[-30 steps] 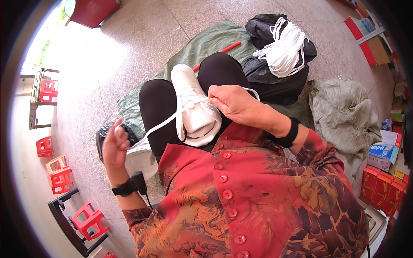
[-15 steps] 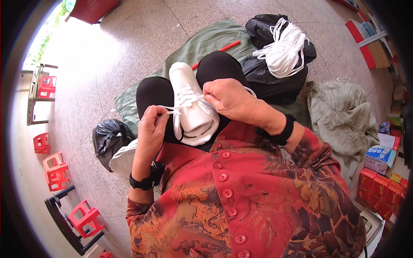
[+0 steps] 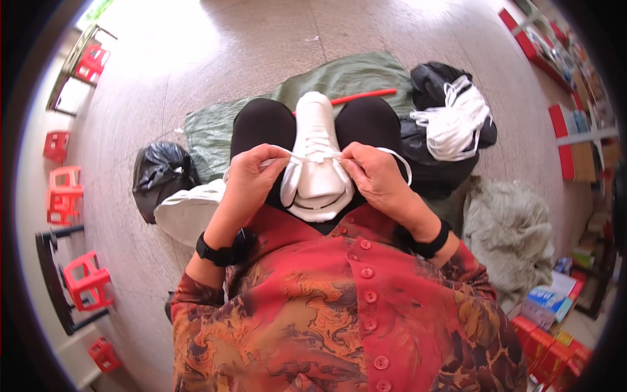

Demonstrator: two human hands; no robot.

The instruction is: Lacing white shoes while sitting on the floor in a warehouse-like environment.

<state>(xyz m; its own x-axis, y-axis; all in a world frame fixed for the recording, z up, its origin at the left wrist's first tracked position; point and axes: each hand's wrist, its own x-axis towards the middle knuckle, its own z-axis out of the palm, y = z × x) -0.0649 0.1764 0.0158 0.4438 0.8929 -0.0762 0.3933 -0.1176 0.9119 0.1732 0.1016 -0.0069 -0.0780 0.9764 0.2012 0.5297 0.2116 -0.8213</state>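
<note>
A white lace-up shoe (image 3: pixel 315 130) rests between my knees, toe pointing away and its opening toward me. My left hand (image 3: pixel 256 171) pinches one end of the white shoelace (image 3: pixel 292 154) at the shoe's left side. On the other side, my right hand (image 3: pixel 372 171) grips the lace's other end, and a loop of it hangs out past the knuckles. The lace runs between both hands across the top of the lacing. Part of the lace is hidden under my fingers.
A bundle of white laces (image 3: pixel 456 121) lies on a black plastic bag (image 3: pixel 444 81) at the right. Left of my leg are another black bag (image 3: pixel 163 173) and a pale bag (image 3: pixel 186 210). A red stick (image 3: pixel 372 95) lies on a green sheet (image 3: pixel 353 72). Red stools (image 3: pixel 88 279) line the left.
My left hand has come up and nearer the shoe's side, and my right hand has dropped lower beside it. The view has shifted, and the lace now runs straighter between the hands.
</note>
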